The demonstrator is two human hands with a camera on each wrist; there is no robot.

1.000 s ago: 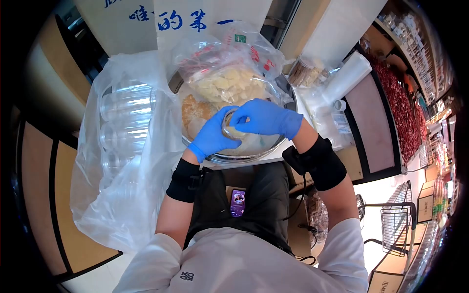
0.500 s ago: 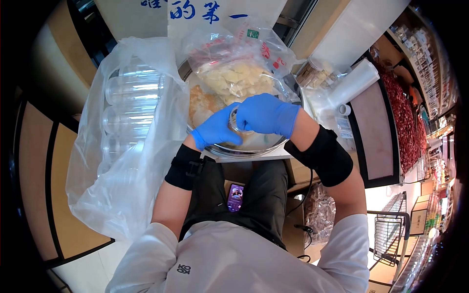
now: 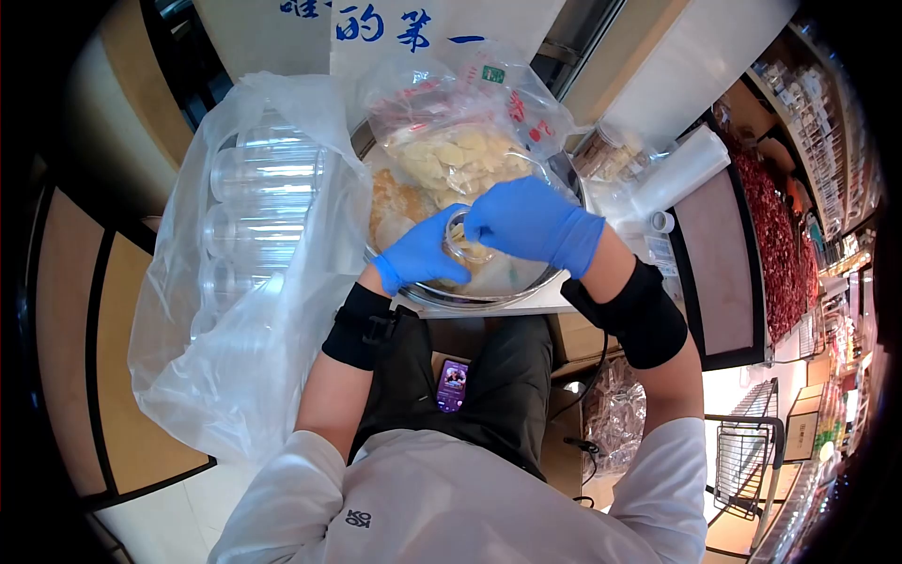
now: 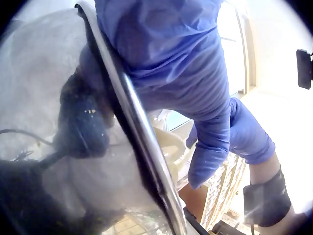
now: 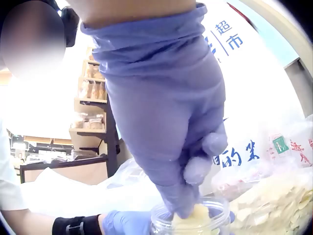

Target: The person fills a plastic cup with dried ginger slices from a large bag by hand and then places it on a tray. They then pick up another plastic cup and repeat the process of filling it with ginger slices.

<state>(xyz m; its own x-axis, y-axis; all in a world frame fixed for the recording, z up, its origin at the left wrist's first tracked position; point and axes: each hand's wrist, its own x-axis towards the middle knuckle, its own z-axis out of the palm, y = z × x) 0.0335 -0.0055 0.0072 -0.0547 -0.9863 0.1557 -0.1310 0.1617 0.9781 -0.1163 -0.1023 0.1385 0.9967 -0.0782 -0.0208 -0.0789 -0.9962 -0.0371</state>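
In the head view, my blue-gloved left hand [image 3: 423,254] grips a small clear plastic jar [image 3: 454,242] over the front of a round metal tray [image 3: 460,303]. My right hand [image 3: 534,224], also gloved in blue, is at the jar's mouth. From the right wrist, its curled fingers reach down inside the rim and pinch at pale yellow slices [image 5: 192,221]. A clear bag of similar slices [image 3: 460,162] lies in the tray behind the hands. Left of it is an orange-brown heap [image 3: 395,199]. In the left wrist view, the tray's steel rim [image 4: 139,115] crosses beside the left hand.
A big translucent bag [image 3: 225,376] with several clear jars stands to the left. At right are a filled tub [image 3: 601,155], a plastic roll [image 3: 691,164] and a small white cap-like piece [image 3: 662,222]. A phone [image 3: 452,385] lies below, between the legs.
The right hand dipped over the jar's mouth, then drew slightly right, showing more of the opening and slices. The left hand keeps hold of the jar. The head view has shifted a little.
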